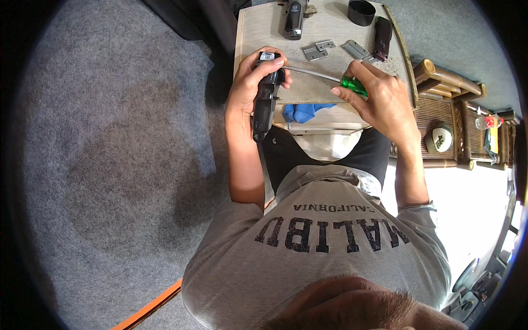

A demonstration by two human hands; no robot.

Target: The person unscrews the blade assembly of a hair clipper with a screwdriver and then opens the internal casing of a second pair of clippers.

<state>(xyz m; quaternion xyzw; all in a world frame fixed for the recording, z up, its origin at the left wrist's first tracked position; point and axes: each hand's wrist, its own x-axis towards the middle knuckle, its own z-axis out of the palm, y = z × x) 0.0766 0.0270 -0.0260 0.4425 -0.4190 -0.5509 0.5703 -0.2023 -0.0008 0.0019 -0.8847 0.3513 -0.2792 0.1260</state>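
My left hand (246, 82) is wrapped round a long black plastic device (266, 104), its thumb across the upper part near a pale silvery patch. The device is held upright over the near left of the small table. In my right hand (382, 99) is a screwdriver (313, 72), gripped by its clear green handle. Its metal shaft points left, and the tip reaches the device's upper right side by my left fingers. Those fingers hide the exact spot where it meets the device.
On the pale wooden table (264, 27) lie another black device (295, 22), flat metal plates (315, 53), a dark reddish case (383, 37) and a round black cup (361, 13). A blue cloth (305, 112) sits at the near edge. Bamboo furniture (440, 110) with a cap (440, 139) stands right.
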